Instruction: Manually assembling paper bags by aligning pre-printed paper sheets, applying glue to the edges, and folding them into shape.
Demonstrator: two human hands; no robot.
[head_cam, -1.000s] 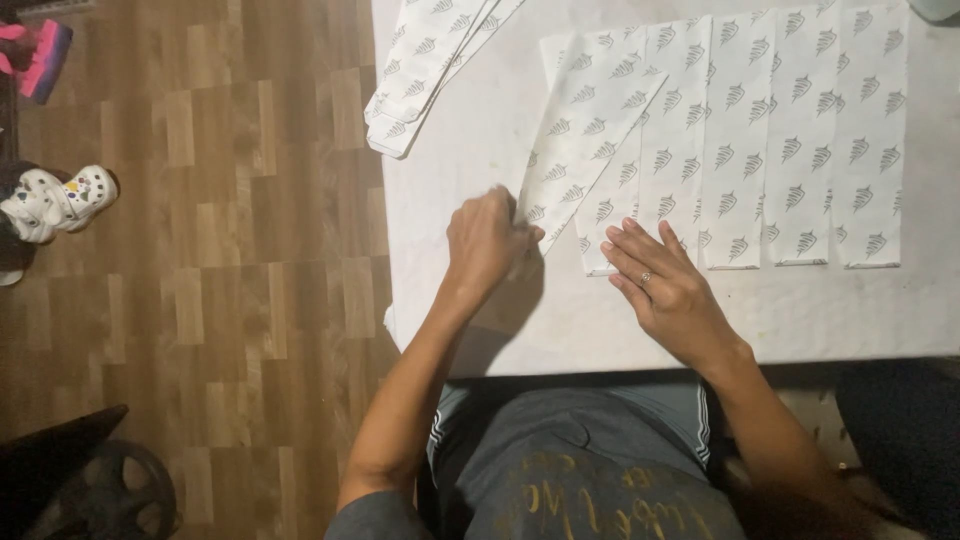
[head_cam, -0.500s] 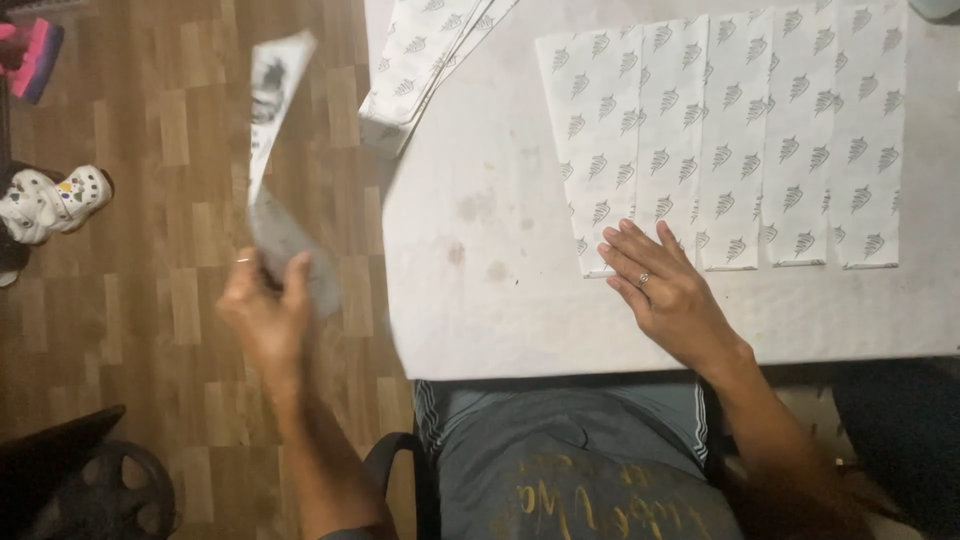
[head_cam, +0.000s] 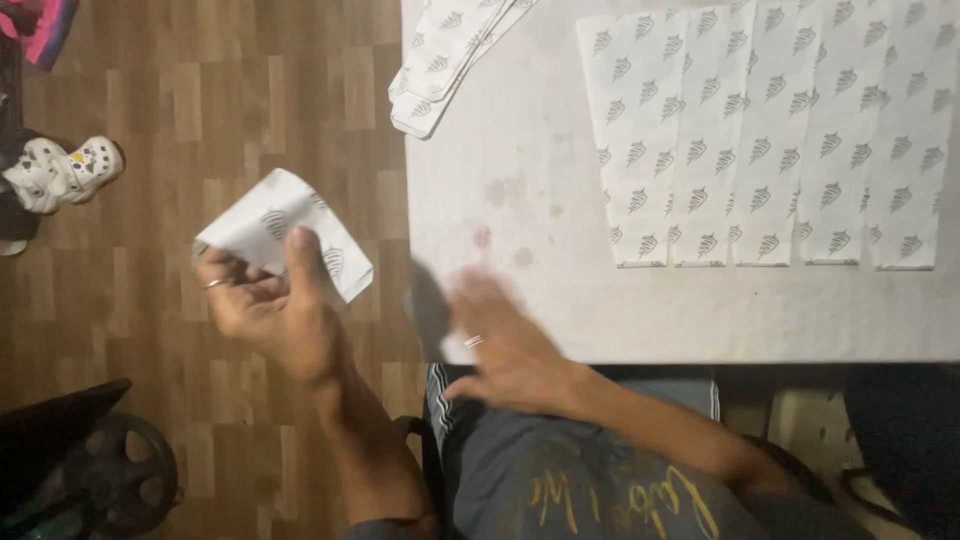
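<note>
My left hand is out over the wooden floor, left of the table, holding a white printed paper bag by its lower end, thumb on top. My right hand is blurred at the table's near-left corner, fingers spread, holding nothing. On the white table lies a row of several flat white paper bags with a grey leaf print, overlapping side by side. A second pile of the same bags lies at the table's far-left edge.
Small white patterned shoes stand on the wooden floor at left. A pink item is at the top left corner. A dark wheeled object sits at bottom left. Faint stains mark the tabletop.
My left hand took one bag off the row, swung it out over the floor and lowered it, now folded or turned. My right hand slid left from the row to the table's corner.
</note>
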